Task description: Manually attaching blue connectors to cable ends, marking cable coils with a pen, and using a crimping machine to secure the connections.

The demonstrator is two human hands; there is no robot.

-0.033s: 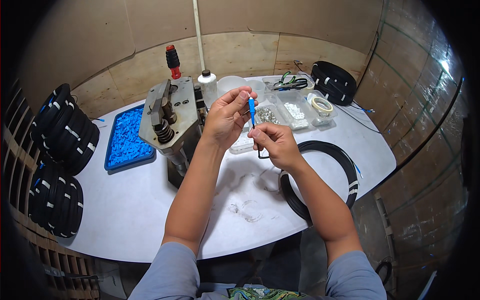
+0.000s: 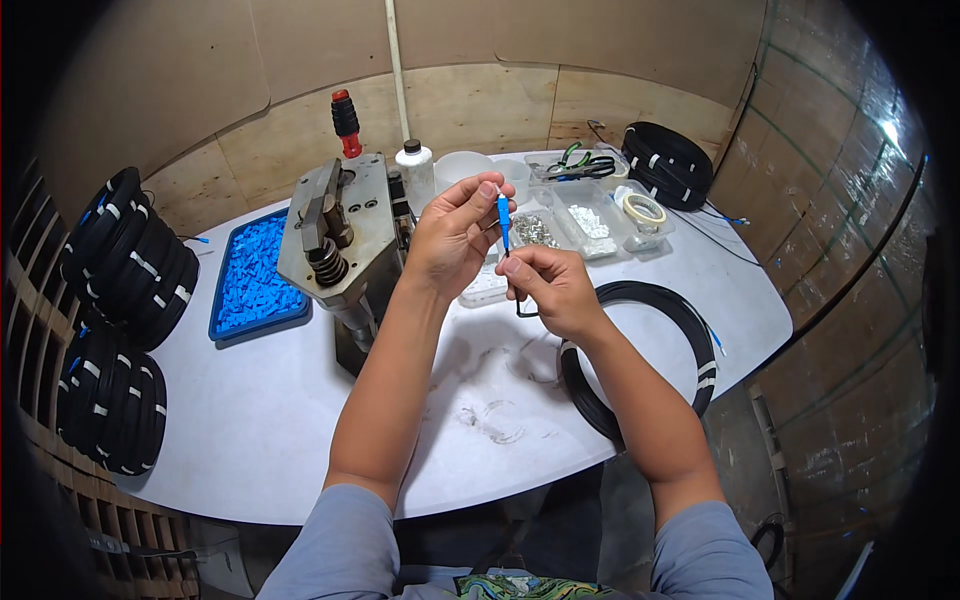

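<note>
Above the middle of the table, my left hand point(image 2: 455, 228) is closed, thumb and fingers pinching the top of a blue fiber-optic connector point(image 2: 504, 212). A small whitish tip shows between those fingertips. The connector stands nearly upright, with a dark cable end running down from it. Just below, my right hand point(image 2: 553, 290) is closed on this black cable point(image 2: 524, 315), which bends in a short loop under the fingers. Part of the cable is hidden by the right hand. A coil of black cable point(image 2: 692, 325) lies by my right forearm, with a blue-tipped end at its edge.
A metal hand press point(image 2: 330, 235) with a red-and-black handle stands left of my hands. Beside it is a blue tray point(image 2: 262, 275) of small blue parts. Cable coils point(image 2: 130, 260) stack at far left. Clear boxes point(image 2: 590, 228) with small parts, pliers point(image 2: 580, 165) and tape point(image 2: 643, 208) sit behind.
</note>
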